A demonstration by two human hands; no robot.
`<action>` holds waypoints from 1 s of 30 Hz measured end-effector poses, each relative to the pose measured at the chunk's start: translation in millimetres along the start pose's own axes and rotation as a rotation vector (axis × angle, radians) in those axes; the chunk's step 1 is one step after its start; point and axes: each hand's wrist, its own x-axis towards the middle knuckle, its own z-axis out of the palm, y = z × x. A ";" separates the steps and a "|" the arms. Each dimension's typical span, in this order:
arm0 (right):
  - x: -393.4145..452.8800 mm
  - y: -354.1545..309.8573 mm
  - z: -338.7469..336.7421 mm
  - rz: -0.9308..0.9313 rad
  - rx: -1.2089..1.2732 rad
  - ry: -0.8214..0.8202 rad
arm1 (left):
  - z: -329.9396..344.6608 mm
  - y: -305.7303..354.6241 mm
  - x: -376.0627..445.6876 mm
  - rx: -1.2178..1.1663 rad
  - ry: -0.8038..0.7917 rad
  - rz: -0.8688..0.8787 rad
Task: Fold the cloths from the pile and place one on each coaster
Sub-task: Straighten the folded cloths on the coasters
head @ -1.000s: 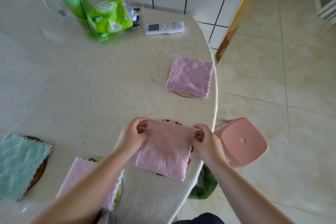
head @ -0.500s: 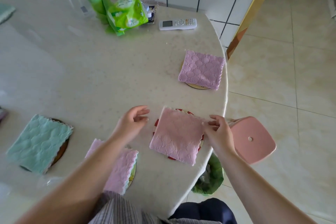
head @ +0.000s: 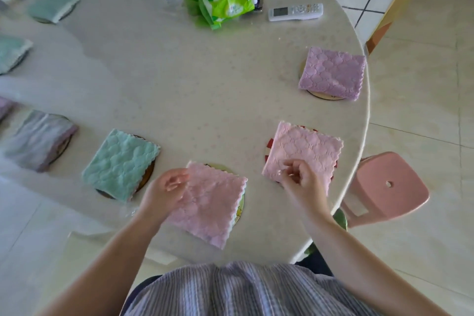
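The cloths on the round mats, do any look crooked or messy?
A little. The pink cloth by the right hand sits turned at an angle, with the red mat peeking out at its left. The green cloth hangs off its mat too. Nothing is spilled or torn.

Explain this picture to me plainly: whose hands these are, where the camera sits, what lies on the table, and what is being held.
There is no machine here: a person works with bare hands, filmed by one camera worn on the head, looking down. On the round table folded cloths lie on round coasters: a purple cloth, a pink cloth, a nearer pink cloth and a green cloth; more lie blurred at the left. Further back are a green packet and a remote. The left hand touches the nearer pink cloth's edge; the right hand is over the other. Neither grip is clearly closed.
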 end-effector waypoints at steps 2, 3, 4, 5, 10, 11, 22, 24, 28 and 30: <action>-10.8 3.2 20.8 0.063 -0.034 -0.124 | -9.6 -6.2 8.1 0.043 0.029 0.017; -16.2 6.0 31.2 0.098 -0.063 -0.178 | -14.8 -9.1 11.6 0.066 0.030 0.019; -22.4 8.6 40.8 0.132 -0.095 -0.211 | -19.8 -12.8 15.2 0.092 0.022 0.016; -28.6 10.4 49.9 0.162 -0.122 -0.226 | -24.5 -17.0 18.2 0.118 0.003 0.013; -60.8 14.4 87.5 0.217 -0.213 -0.146 | -34.9 -36.3 21.2 0.153 -0.216 0.075; -65.4 15.3 93.9 0.225 -0.222 -0.105 | -36.6 -38.6 23.1 0.165 -0.235 0.094; -87.6 22.8 118.3 0.293 -0.124 0.182 | -36.4 -41.8 35.0 0.218 -0.356 0.170; -85.8 22.8 118.6 0.286 -0.104 0.196 | -39.9 -43.3 34.8 0.206 -0.360 0.163; -86.0 20.5 119.7 0.251 -0.088 0.235 | -60.1 -43.1 31.6 0.184 -0.317 0.156; -87.4 16.0 119.3 0.212 -0.069 0.308 | -75.0 -45.3 28.7 0.146 -0.277 0.138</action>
